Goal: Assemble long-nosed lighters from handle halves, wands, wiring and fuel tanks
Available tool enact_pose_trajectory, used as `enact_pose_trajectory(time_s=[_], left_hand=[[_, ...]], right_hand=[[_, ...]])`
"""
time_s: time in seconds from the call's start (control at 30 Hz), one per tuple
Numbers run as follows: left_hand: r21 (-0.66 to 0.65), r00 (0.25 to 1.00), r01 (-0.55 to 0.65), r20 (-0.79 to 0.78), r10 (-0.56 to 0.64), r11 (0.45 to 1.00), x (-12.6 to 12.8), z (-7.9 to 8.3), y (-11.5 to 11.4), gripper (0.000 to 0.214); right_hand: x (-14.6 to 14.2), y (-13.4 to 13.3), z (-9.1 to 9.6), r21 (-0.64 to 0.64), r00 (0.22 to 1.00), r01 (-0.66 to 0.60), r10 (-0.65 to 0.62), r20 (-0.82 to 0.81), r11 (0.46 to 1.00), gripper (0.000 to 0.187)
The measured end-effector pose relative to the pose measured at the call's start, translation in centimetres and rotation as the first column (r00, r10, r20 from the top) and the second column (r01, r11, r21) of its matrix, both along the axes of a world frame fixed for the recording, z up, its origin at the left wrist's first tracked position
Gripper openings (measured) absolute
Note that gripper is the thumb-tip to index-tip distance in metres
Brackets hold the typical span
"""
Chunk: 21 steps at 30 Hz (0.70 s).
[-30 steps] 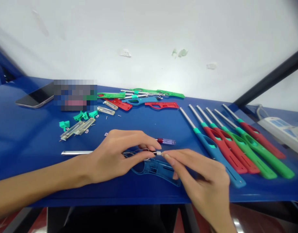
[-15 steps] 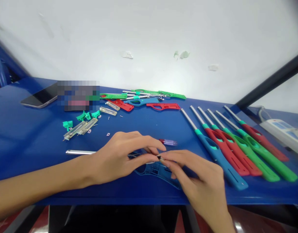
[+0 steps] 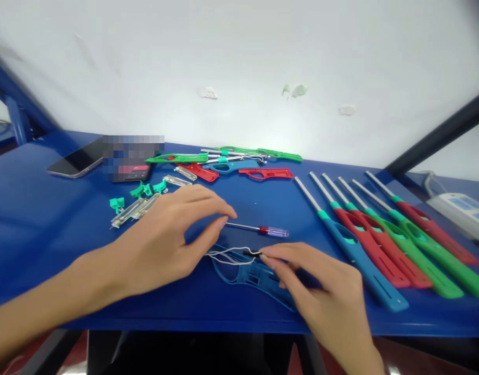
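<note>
My right hand (image 3: 317, 291) pinches the end of a small black part (image 3: 250, 253) with thin white wires (image 3: 226, 256) attached. Below it on the blue table lies a blue lighter half-shell (image 3: 259, 281), its open inner side up. Thumb and forefinger of my left hand (image 3: 177, 229) are closed together near the tip of a screwdriver (image 3: 274, 231); whether anything tiny is between them is hidden. The screwdriver has a red and clear purple handle and lies behind the shell.
Several long-necked lighters (image 3: 352, 255) lie in a row on the right, by a white power strip (image 3: 458, 208). Clear fuel tanks (image 3: 126, 213) and green clips (image 3: 116, 204) sit at left, two phones (image 3: 75, 159) behind. Loose shells (image 3: 265, 173) lie along the wall.
My left hand has let go of the black part and moved up and left, uncovering the white wires and the screwdriver's shaft. My right hand still holds the part. The view has shifted slightly.
</note>
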<state>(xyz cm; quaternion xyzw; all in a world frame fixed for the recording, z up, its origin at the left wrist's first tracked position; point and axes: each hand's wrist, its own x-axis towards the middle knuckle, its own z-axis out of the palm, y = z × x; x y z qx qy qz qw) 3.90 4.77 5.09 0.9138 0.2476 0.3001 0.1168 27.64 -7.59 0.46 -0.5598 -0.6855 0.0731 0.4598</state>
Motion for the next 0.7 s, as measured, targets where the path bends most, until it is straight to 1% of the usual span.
enact_pose_trajectory(time_s=[0.1, 0.23, 0.33, 0.43, 0.53, 0.63, 0.7], left_hand=[[0.015, 0.998, -0.056, -0.040, 0.057, 0.998, -1.4, -0.9, -1.7, 0.020], [-0.039, 0.989, -0.078, -0.127, 0.073, 0.996, -2.4, -2.5, -3.1, 0.019], [-0.055, 0.989, -0.069, -0.134, 0.061, 0.996, -2.8, -3.6, -3.4, 0.021], [-0.071, 0.989, -0.094, -0.117, 0.086, 0.993, -3.2, -4.3, -3.4, 0.022], [-0.086, 0.990, -0.123, -0.077, 0.116, 0.989, -3.5, -4.7, -3.5, 0.020], [-0.067, 0.993, -0.110, -0.047, 0.107, 0.992, -3.6, -5.0, -3.8, 0.019], [-0.061, 0.994, -0.105, -0.040, 0.103, 0.993, -3.6, -5.1, -4.0, 0.020]], right_hand=[[0.0, 0.0, -0.3, 0.005, 1.000, -0.007, 0.007, 0.003, 1.000, 0.015], [0.0, 0.0, -0.3, 0.017, 1.000, 0.016, -0.016, 0.012, 1.000, 0.014], [-0.1, 0.1, 0.1, 0.020, 0.999, 0.027, -0.028, 0.039, 0.999, 0.012], [-0.2, 0.1, 0.2, 0.033, 0.998, 0.016, -0.018, 0.063, 0.999, 0.012], [-0.2, 0.0, -0.1, 0.022, 0.998, 0.020, -0.021, 0.051, 1.000, 0.013], [-0.1, -0.2, -0.2, 0.005, 0.999, 0.016, -0.016, 0.042, 1.000, 0.012], [-0.1, -0.1, -0.1, 0.020, 0.999, 0.006, -0.007, 0.050, 1.000, 0.012]])
